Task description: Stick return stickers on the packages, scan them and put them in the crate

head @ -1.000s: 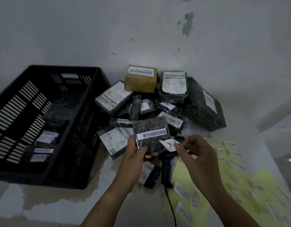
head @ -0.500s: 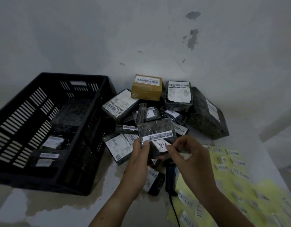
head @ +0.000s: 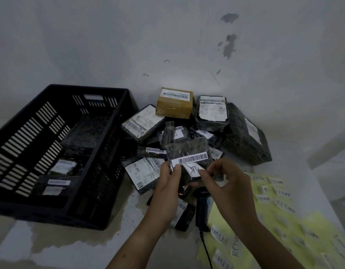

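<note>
My left hand (head: pixel 167 188) grips a small black-wrapped package (head: pixel 187 150) with a barcode strip, holding it up over the table. My right hand (head: pixel 229 188) pinches a white return sticker (head: pixel 193 168) and holds it against the package just below the barcode. A black barcode scanner (head: pixel 201 208) lies on the table beneath my hands, its cable running toward me. The black slatted crate (head: pixel 31 133) stands at the left with a few labelled packages inside.
A pile of black-wrapped parcels (head: pixel 243 134) and one brown box (head: pixel 174 102) leans against the wall behind my hands. A yellow sheet (head: pixel 274 220) with several handwritten RETURN stickers lies at the right. Another small package (head: pixel 184 214) lies by the scanner.
My right hand has brought the sticker from beside the package onto its face under the barcode. The view has tilted up a little; the left hand keeps its hold.
</note>
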`<move>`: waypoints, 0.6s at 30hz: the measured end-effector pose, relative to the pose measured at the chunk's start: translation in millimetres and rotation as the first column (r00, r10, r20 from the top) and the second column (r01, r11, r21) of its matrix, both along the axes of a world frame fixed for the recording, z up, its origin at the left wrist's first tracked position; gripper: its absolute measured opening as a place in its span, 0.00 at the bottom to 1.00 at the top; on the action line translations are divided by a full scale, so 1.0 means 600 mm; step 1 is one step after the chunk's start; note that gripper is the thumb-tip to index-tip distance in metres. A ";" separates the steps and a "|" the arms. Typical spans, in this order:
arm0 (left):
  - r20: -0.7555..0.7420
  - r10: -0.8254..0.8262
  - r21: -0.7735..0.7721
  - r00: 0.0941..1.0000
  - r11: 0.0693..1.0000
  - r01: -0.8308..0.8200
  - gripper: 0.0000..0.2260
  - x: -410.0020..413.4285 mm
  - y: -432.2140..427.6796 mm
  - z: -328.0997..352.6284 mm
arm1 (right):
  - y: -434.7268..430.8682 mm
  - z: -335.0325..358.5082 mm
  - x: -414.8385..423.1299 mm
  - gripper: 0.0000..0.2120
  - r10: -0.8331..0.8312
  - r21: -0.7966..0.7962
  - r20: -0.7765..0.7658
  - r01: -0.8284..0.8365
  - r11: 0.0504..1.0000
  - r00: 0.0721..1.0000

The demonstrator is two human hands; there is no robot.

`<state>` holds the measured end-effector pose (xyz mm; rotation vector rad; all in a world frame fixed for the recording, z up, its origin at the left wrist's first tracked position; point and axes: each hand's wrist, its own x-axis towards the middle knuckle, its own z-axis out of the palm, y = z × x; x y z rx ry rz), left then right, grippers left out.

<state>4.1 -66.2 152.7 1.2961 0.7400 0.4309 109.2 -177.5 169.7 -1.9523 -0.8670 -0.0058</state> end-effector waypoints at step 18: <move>0.064 -0.008 0.018 0.998 1.000 0.007 0.18 -0.001 -0.011 0.016 | -0.002 -0.007 0.004 0.09 0.007 -0.035 0.061 -0.005 0.999 0.998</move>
